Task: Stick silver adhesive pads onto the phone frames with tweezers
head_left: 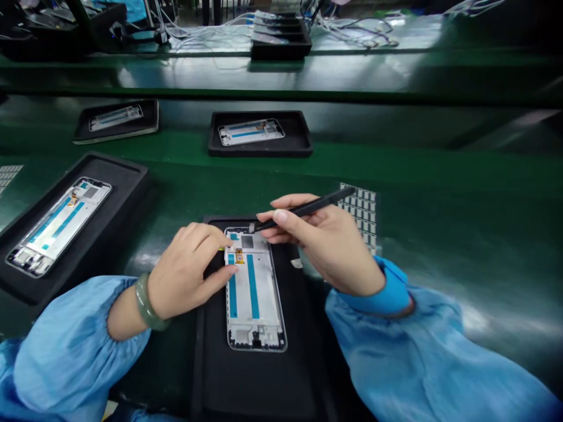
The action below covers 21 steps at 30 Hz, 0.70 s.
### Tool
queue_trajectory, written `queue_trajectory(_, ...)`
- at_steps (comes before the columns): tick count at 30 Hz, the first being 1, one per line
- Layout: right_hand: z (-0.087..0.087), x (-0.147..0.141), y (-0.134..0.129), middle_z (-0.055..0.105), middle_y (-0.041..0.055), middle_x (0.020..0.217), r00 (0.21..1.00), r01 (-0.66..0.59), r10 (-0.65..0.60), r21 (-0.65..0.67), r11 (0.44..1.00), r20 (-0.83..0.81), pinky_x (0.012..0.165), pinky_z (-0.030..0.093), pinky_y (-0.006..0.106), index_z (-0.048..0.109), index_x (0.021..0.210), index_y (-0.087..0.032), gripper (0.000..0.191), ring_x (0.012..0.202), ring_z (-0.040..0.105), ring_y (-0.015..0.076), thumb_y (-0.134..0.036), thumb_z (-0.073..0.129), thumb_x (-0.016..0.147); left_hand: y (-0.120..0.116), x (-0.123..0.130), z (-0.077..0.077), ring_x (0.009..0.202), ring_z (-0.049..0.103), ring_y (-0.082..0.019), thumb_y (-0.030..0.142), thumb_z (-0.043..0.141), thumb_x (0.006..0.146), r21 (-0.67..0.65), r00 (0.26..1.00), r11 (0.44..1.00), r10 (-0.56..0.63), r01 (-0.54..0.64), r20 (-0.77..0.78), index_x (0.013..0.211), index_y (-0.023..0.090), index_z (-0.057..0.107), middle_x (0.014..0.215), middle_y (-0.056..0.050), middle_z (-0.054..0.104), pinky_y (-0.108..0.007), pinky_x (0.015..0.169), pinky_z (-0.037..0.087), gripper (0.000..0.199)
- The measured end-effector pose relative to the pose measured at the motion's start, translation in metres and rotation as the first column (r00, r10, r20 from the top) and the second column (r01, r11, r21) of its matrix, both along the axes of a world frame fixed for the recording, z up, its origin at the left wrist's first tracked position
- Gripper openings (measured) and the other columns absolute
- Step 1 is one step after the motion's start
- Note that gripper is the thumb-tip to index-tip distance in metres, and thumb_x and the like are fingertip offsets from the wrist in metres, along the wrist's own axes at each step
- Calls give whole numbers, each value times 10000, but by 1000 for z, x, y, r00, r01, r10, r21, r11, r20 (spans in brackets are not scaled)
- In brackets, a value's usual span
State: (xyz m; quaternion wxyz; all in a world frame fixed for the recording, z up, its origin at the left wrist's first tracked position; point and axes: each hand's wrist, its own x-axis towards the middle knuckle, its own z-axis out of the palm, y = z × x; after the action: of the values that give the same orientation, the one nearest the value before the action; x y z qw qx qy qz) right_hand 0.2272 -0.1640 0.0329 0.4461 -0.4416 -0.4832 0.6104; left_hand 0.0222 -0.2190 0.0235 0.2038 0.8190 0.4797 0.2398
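Right hand (pixel 329 243) partly hides sheet (pixel 364 217), likely stickers; tray (pixel 298 136) beyond.

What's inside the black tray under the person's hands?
A phone-like frame with blue strips lies in the black tray. The left hand and right hand cover parts of its edges; anything beneath the frame is hidden.

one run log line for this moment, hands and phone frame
left hand: fingers at upper left of phone frame | right hand: holding black tool, tip near frame's top | phone frame: in black tray
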Motion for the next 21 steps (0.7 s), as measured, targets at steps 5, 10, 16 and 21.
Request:
queue_trajectory(5,-16,-8,11,693,51,896,998,-51,52,-46,998,40,636,590,242,652,828,-150,293,757,676,159,-399,732,697,7,-5,-23,1311,313,-294,393,555,843,59,989,994,-89,97,-121,1177,174,480,1347,-143,428,-519,1069,263,406)
queue_trajectory(10,-20,-9,-1,653,-8,634,969,52,-59,35,998,240,564,574,232,617,884,-162,260,585,669,145,-356,708,737,5,-2,-27,1329,287,-291,398,589,818,16,987,994,-104,106,-119,1169,175,490,1322,-137,455,-531,1083,233,428)
queue_trajectory(16,-21,-11,-10,670,5,678,896,47,-146,238,970,420,526,552,222,603,814,-171,160,538,664,142,-323,648,795,3,-2,-22,1335,281,-295,404,596,807,1,987,994,-107,108,-122,1172,176,489,1325,-130,458,-534,1089,223,443)
queue_trajectory(21,-24,-10,-8,663,-10,646,893,5,-124,266,964,432,522,542,212,600,831,-176,136,543,668,142,-303,641,805,4,-2,-22,1340,271,-277,428,586,815,2,984,993,-114,115,-136,1173,176,488,1332,-124,451,-523,1101,211,449)
